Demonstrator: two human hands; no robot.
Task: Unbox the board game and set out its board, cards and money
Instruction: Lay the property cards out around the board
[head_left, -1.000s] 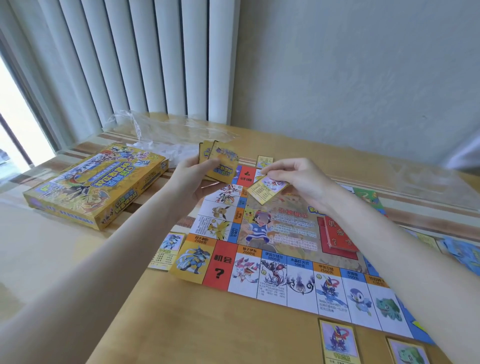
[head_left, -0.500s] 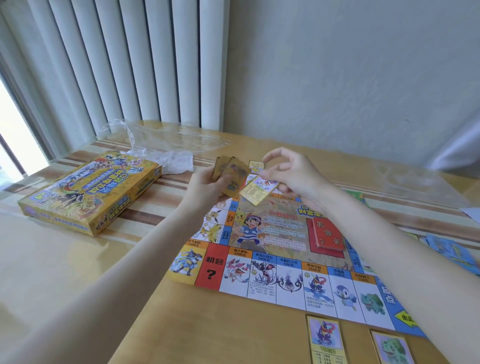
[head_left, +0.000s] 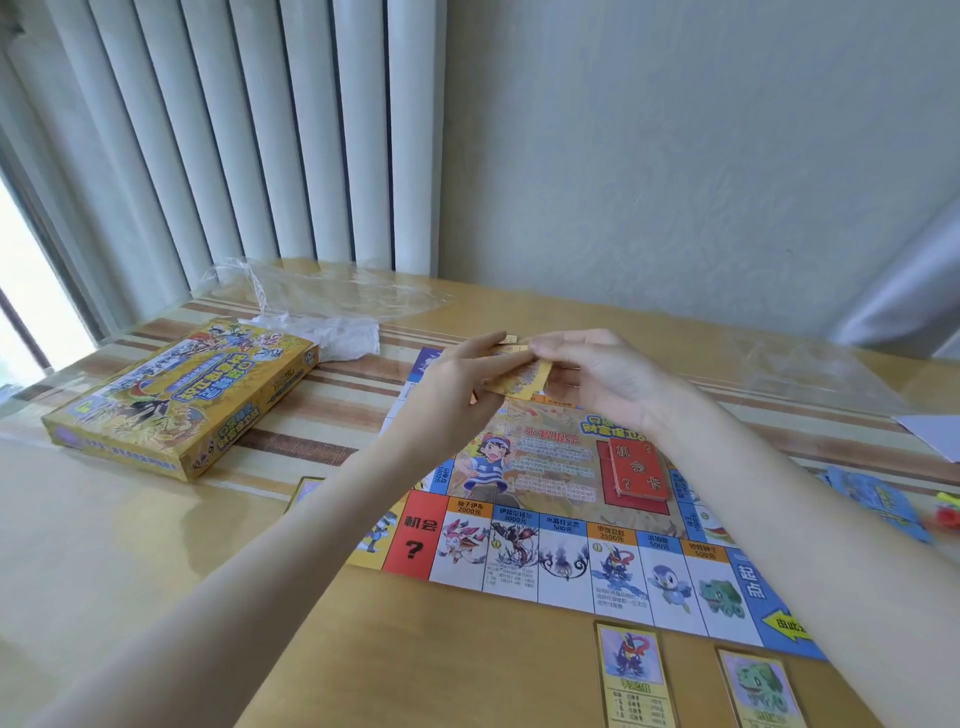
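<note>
The colourful game board (head_left: 566, 561) lies flat on the wooden table (head_left: 156, 561). Above its far edge my left hand (head_left: 457, 384) grips a small stack of yellow cards (head_left: 519, 376). My right hand (head_left: 597, 382) meets it there, its fingers pinching the top of the same stack. A red card pile (head_left: 636, 467) sits on the board's middle. Two yellow property cards (head_left: 636, 675) lie side by side below the board's near edge. Another card (head_left: 306, 491) peeks out left of my left forearm. The yellow game box (head_left: 182, 395) rests at the left.
Clear plastic wrap (head_left: 322, 291) lies behind the box, and another clear sheet (head_left: 810, 369) at the right. Blue paper notes (head_left: 878, 496) and a small red and yellow piece (head_left: 948, 512) sit at the right edge. Vertical blinds and a wall stand behind the table.
My right hand brought its single card to the stack in my left hand. Both hands moved further out over the board's far edge, and my view shifted up and left.
</note>
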